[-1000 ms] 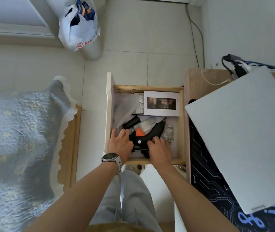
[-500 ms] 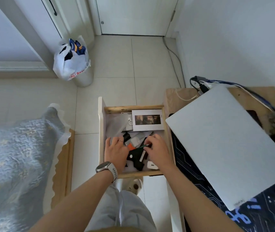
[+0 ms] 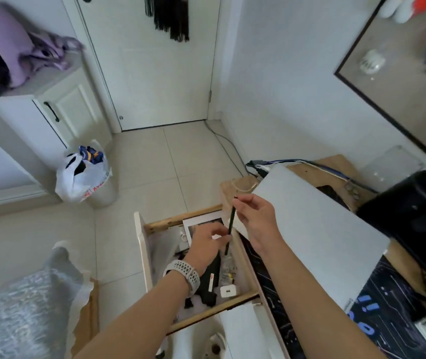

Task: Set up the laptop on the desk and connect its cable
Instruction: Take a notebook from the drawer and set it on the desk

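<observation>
A closed silver laptop (image 3: 307, 237) lies slanted on the desk (image 3: 333, 164), over a dark printed mat (image 3: 377, 320). My right hand (image 3: 255, 218) is raised above the open wooden drawer (image 3: 142, 252) and pinches the upper end of a thin black cable (image 3: 230, 224). My left hand (image 3: 206, 244), a watch on its wrist, grips the same cable lower down, just over the drawer. The cable's bottom end hangs into the drawer's clutter. A white charger block (image 3: 228, 291) lies near the drawer's front.
Cables and a power strip (image 3: 258, 167) sit at the desk's far corner. A black object (image 3: 411, 216) stands on the desk at right. A bin with a white bag (image 3: 85, 177) is on the tiled floor. A bed (image 3: 17, 307) lies at left.
Both hands were rummaging in the drawer; now they have lifted a thin black cable out, right hand high, left hand lower. The view has tilted up toward the door.
</observation>
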Tool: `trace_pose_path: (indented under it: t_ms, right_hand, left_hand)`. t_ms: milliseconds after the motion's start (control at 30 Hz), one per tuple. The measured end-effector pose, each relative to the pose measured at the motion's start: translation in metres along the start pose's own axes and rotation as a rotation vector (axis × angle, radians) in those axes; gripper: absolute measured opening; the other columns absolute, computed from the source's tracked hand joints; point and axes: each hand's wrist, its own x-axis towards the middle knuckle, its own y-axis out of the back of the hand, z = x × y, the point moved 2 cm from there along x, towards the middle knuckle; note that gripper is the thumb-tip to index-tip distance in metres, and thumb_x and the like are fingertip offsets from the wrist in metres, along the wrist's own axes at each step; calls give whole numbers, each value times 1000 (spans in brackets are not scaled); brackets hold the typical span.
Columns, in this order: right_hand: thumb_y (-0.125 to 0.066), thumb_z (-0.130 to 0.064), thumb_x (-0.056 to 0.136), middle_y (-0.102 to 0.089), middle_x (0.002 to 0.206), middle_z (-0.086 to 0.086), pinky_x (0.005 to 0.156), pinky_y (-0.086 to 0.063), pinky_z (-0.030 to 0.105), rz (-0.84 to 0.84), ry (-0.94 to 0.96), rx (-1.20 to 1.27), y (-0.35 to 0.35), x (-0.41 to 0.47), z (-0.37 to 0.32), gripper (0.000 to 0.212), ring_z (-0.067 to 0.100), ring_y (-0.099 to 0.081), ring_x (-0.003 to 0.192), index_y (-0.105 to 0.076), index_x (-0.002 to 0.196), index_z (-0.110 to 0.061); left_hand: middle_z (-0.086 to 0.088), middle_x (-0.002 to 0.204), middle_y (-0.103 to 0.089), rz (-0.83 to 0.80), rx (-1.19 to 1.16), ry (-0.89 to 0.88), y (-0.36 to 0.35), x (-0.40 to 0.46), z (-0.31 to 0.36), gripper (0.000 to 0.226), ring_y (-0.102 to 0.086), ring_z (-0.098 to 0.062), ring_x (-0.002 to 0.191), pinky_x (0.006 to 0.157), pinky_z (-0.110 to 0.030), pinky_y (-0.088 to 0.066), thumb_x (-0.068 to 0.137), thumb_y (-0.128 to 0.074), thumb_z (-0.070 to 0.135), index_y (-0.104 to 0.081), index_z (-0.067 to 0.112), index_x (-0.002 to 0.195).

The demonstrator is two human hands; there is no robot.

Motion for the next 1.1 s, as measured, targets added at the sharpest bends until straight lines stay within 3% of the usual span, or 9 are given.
trace_pose_path:
  t_ms: [233, 300, 367, 433, 533, 633, 833, 933, 1100]
  right_hand:
    - [-65, 4, 82, -60, 72, 6, 70, -41, 30, 257, 107, 116, 48, -47, -27, 19, 20, -50, 74, -65, 74, -13]
    - [-65, 4, 82, -58, 71, 5, 71, -40, 32, 356, 135, 128, 70, -66, -28, 18, 22, -48, 74, -65, 75, -13]
    - [-66, 1, 83, -58, 71, 4, 73, -41, 36, 461, 159, 129, 93, -88, -25, 15, 23, -47, 75, -67, 77, -13]
    - [-65, -1, 84, -60, 73, 4, 76, -43, 37, 569, 168, 112, 115, -114, -19, 10, 23, -50, 76, -68, 82, -11]
    - [-64, -1, 85, -66, 79, 4, 76, -47, 33, 723, 154, 102, 146, -159, -5, 12, 20, -58, 78, -69, 89, -11]
    - [-66, -3, 83, -73, 89, 6, 79, -51, 35, 848, 120, 78, 180, -204, 13, 17, 21, -65, 83, -71, 95, -15]
    - [-65, 1, 83, -72, 85, 7, 77, -53, 29, 963, 65, 26, 233, -292, 40, 18, 18, -65, 78, -71, 84, -16]
    - [-66, -2, 83, -70, 76, 7, 80, -51, 36, 992, 22, 5, 259, -333, 56, 17, 19, -61, 75, -72, 77, -17]
    - [-65, -6, 84, -67, 73, 3, 69, -47, 27, 1033, -31, 1, 306, -398, 76, 16, 15, -58, 71, -70, 75, -18]
  left_hand:
    - [-6, 73, -67, -302, -36, -59, -44, -14, 38, 10, -61, -11, 73, 75, -26, -47, 76, -68, 4, -70, 9, 67]
    - [1, 73, -69, -437, 29, -91, -64, -27, 48, 18, -63, -9, 74, 71, -17, -48, 83, -63, 2, -72, 13, 72]
    - [2, 74, -70, -544, 64, -153, -85, -43, 54, 18, -65, -12, 77, 76, -23, -51, 84, -61, 2, -74, 12, 77]
    - [-2, 67, -67, -628, 100, -197, -108, -59, 55, 12, -64, -20, 72, 80, -38, -52, 81, -65, 6, -73, 11, 74]
    - [2, 57, -57, -750, 165, -218, -142, -87, 53, 15, -55, -14, 62, 74, -34, -49, 81, -70, 10, -66, 12, 66]
    - [-3, 67, -61, -860, 177, -242, -174, -121, 56, 23, -56, -16, 68, 76, -34, -48, 81, -68, 6, -61, 18, 63]
    - [3, 68, -54, -973, 170, -245, -233, -188, 62, 23, -50, -10, 65, 63, -20, -42, 86, -63, 4, -55, 17, 69]
    - [-1, 72, -57, -1025, 190, -257, -264, -222, 59, 14, -53, -13, 70, 69, -27, -45, 87, -63, 7, -59, 13, 75]
    - [-7, 75, -60, -1043, 192, -210, -316, -291, 41, 7, -54, -14, 70, 68, -30, -47, 88, -61, 8, -65, 3, 84]
